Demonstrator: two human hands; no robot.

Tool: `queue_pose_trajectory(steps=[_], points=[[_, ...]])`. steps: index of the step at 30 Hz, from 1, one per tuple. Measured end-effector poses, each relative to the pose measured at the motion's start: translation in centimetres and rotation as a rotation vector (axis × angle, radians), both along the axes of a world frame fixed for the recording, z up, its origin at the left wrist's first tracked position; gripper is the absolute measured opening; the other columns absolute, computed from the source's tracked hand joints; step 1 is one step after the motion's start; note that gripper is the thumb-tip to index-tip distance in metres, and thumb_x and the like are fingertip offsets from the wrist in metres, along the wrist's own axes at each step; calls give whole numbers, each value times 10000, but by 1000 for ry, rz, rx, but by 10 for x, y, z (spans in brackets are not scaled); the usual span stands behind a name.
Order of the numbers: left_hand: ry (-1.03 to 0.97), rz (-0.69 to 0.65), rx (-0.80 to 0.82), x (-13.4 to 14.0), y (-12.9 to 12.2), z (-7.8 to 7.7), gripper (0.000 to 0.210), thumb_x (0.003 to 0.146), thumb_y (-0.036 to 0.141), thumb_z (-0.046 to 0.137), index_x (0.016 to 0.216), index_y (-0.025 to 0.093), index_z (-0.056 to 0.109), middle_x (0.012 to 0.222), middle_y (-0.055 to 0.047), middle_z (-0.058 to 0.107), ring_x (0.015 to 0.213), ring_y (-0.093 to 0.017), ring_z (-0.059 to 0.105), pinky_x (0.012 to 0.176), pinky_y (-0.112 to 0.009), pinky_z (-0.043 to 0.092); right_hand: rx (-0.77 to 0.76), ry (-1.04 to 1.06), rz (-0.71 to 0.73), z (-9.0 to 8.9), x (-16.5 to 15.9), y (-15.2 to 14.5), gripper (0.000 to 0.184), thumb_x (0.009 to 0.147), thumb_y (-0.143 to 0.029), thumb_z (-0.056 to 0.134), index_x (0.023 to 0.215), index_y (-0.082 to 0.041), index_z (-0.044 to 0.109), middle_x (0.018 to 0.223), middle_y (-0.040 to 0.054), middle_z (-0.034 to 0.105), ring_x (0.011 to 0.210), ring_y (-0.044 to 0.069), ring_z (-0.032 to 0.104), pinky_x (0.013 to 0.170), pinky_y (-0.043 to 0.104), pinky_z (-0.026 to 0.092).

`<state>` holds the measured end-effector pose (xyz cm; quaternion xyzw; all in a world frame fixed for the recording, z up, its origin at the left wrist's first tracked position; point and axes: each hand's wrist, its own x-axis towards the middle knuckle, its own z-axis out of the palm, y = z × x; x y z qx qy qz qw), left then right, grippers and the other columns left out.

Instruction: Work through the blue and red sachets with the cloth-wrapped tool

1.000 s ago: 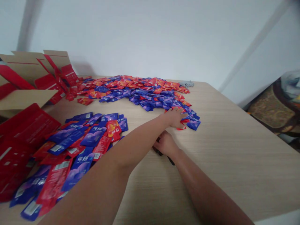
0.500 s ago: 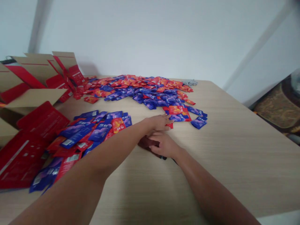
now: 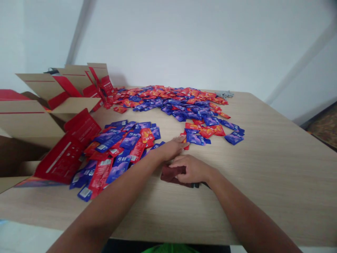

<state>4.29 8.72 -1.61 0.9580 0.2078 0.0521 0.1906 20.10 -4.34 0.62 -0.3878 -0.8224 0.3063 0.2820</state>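
Observation:
My left hand (image 3: 172, 149) lies with its fingers stretched over a red-orange packet (image 3: 186, 143), just beside a purple packet (image 3: 195, 139). My right hand (image 3: 193, 169) is closed on a dark brown cloth (image 3: 168, 174), which rests on the table below my left hand. A small black part shows at the cloth's right end; what it belongs to I cannot make out. To the left lies a loose heap of purple and red packets (image 3: 121, 164), partly hidden by my left forearm. A few more packets (image 3: 207, 131) lie beyond my fingertips.
A long pile of red and purple packets (image 3: 181, 113) runs along the back of the wooden table (image 3: 273, 168). Open red cardboard boxes (image 3: 65, 154) stand at the left. Something grey (image 3: 224, 94) lies at the far right end of the pile, near the wall.
The view has turned left. My hands have come nearer to me, and a purple packet by my left fingers has slid left, apart from the red ones behind it. The right hand keeps the cloth.

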Motion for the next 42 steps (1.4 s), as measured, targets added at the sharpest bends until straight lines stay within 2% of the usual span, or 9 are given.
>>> queue_pose_trajectory(steps=[7, 14, 17, 21, 26, 29, 34, 39, 42], points=[[-75, 96, -85, -26, -52, -1, 537, 1057, 380, 576, 1588, 295, 558, 1776, -120, 318, 1668, -274, 282, 1362, -591, 160, -256, 26, 239, 7, 1, -7, 361, 714, -125, 668, 1005, -248, 843, 832, -40, 783, 699, 142, 666, 655, 235, 498], [-191, 57, -93, -41, -73, 14, 389, 1011, 369, 652, 1374, 255, 732, 1539, -95, 658, 1485, -281, 558, 1289, -432, 395, -508, 184, 247, 16, 31, 0, 370, 769, -281, 724, 1111, -225, 852, 986, -5, 820, 877, 218, 739, 789, 287, 565], [-236, 67, -142, -41, -81, 19, 386, 983, 339, 682, 1363, 291, 723, 1439, -43, 720, 1334, -245, 667, 1175, -350, 510, -476, 326, 22, 10, 48, 9, 381, 762, -395, 776, 1086, -205, 838, 961, 10, 809, 864, 233, 736, 780, 308, 566], [-167, 181, -103, -39, -91, 21, 419, 987, 264, 618, 1398, 268, 698, 1456, -71, 697, 1273, -259, 693, 1110, -370, 559, -446, 406, -215, -9, 59, 22, 364, 737, -417, 775, 1032, -207, 818, 918, 6, 790, 820, 234, 721, 756, 328, 563], [-157, 179, -37, -40, -91, 19, 480, 970, 274, 665, 1448, 249, 650, 1483, -107, 671, 1407, -307, 597, 1253, -492, 428, -462, 509, -393, -31, 68, 35, 385, 769, -426, 790, 1078, -197, 799, 962, 29, 811, 833, 245, 747, 757, 338, 571], [-157, 260, -10, -43, -87, 18, 539, 975, 307, 675, 1509, 270, 606, 1511, -117, 642, 1409, -332, 585, 1291, -586, 335, -459, 578, -504, -36, 72, 41, 428, 743, -434, 825, 1099, -199, 796, 977, 43, 825, 828, 256, 769, 754, 350, 587], [-104, 321, 51, -45, -84, 17, 471, 989, 378, 676, 1444, 257, 664, 1382, -120, 684, 1305, -335, 630, 1231, -561, 394, -383, 733, -705, -38, 74, 48, 443, 749, -452, 833, 1112, -204, 776, 1001, 60, 831, 871, 278, 784, 767, 373, 608], [-70, 370, 134, -38, -89, 15, 317, 981, 406, 690, 1211, 204, 771, 1246, -138, 699, 1199, -327, 640, 1080, -470, 507, -136, 523, -834, -36, 64, 44, 420, 824, -449, 757, 1161, -198, 770, 1017, 69, 821, 930, 293, 763, 836, 418, 621], [-31, 365, 169, -35, -94, 18, 262, 986, 388, 676, 1147, 217, 791, 1199, -126, 704, 1153, -313, 635, 1037, -467, 522, 78, 320, -709, -34, 47, 35, 407, 873, -371, 708, 1247, -221, 759, 1157, 71, 804, 1019, 283, 745, 954, 449, 598]])
